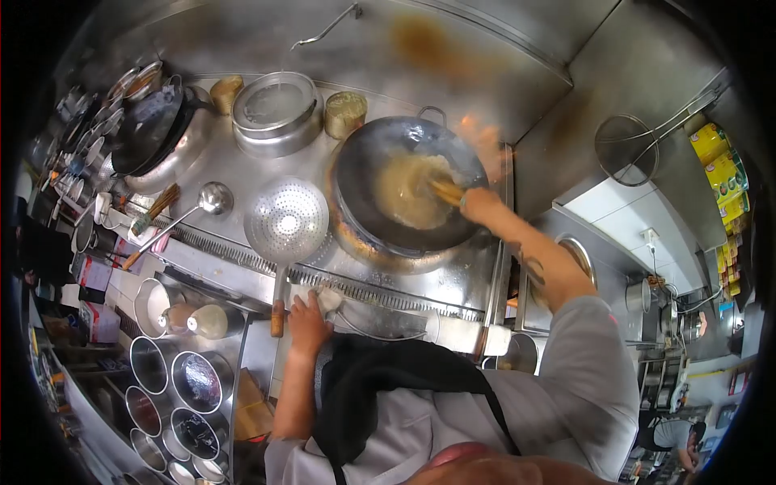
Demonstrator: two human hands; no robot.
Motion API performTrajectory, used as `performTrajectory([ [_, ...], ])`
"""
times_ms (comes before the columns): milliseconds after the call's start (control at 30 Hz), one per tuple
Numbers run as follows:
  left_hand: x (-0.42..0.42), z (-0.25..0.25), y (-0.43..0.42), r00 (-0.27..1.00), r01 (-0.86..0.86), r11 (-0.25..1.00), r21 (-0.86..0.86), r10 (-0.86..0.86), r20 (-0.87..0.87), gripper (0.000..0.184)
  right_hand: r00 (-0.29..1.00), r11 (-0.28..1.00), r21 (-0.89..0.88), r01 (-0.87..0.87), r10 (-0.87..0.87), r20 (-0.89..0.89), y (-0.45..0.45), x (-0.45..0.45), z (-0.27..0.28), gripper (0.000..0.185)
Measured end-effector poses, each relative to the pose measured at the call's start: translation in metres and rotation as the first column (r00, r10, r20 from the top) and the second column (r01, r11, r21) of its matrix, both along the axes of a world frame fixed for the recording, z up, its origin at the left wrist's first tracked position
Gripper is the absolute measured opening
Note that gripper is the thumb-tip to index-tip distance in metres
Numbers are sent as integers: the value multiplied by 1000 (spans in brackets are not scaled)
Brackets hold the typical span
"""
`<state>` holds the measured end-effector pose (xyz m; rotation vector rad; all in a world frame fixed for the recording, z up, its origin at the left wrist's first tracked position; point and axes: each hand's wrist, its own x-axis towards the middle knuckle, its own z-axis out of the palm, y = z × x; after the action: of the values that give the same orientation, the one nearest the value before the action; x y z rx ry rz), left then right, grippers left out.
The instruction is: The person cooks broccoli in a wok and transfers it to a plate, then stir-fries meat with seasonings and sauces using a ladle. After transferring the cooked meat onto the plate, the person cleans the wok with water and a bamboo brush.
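My right hand [480, 205] is closed around a bamboo brush [446, 191], whose bristle end reaches into cloudy brownish liquid [412, 192] in a large black wok [364, 158]. The wok sits on a burner, with orange flame behind its right side. Near the front edge of the stove, my left hand [309, 323] rests at a pale cloth [329, 299]; whether its fingers grip the cloth is too small to tell. Just left of that hand is the wooden handle of a perforated strainer [286, 212], which lies on the stove top.
A ladle [215, 197], a second brush [155, 208] and a lidded pot [276, 113] are on the left. Metal containers [196, 381] of sauces stand at lower left. A wire skimmer [627, 149] hangs at right. Another person [675, 434] is far off at lower right.
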<state>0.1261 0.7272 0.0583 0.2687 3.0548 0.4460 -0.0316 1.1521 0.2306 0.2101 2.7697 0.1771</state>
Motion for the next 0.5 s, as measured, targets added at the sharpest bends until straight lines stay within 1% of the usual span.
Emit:
performTrajectory([
  [33, 0, -4, 0, 1000, -8, 1000, -27, 8, -25, 89, 1000, 1000, 25, -7, 7, -1, -2, 8, -11, 38],
  [133, -2, -12, 0, 998, -13, 1000, -27, 14, 54, 93, 999, 993, -108, 47, -46, 11, 24, 15, -5, 41],
  [167, -6, -14, 3, 999, -11, 999, -36, 12, 44, 91, 998, 998, -40, 48, -50, -40, 37, -3, -14, 41],
  [233, -13, -19, 7, 999, -6, 998, -65, 8, 31, 88, 979, 995, -97, 25, -44, -199, 41, -50, -35, 37],
  [300, -18, -26, 11, 999, -5, 996, -86, 2, -34, 83, 946, 958, -287, -21, -74, -317, 11, -89, -49, 34],
  [333, -20, -30, 15, 998, -1, 996, -91, -5, -68, 80, 936, 891, -452, -44, -122, -331, -3, -101, -81, 33],
  [367, -22, -33, 17, 1000, -4, 999, -48, 3, -7, 72, 926, 797, -599, -75, -168, -340, -22, -115, -108, 31],
  [400, -22, -36, 16, 999, -29, 999, 21, 29, 33, 71, 921, 850, -488, -199, -8, -390, -55, -99, -102, 29],
  [433, -21, -39, 13, 996, -52, 995, 88, 45, 79, 69, 949, 843, -519, -144, -32, -315, -73, -82, -112, 29],
  [467, -21, -40, 9, 991, -75, 985, 155, 56, 123, 67, 957, 854, -488, -182, 39, -288, -83, -49, -95, 30],
  [500, -18, -41, 0, 984, -104, 929, 356, 44, 173, 65, 960, 862, -456, -222, 110, -259, -95, -16, -67, 30],
])
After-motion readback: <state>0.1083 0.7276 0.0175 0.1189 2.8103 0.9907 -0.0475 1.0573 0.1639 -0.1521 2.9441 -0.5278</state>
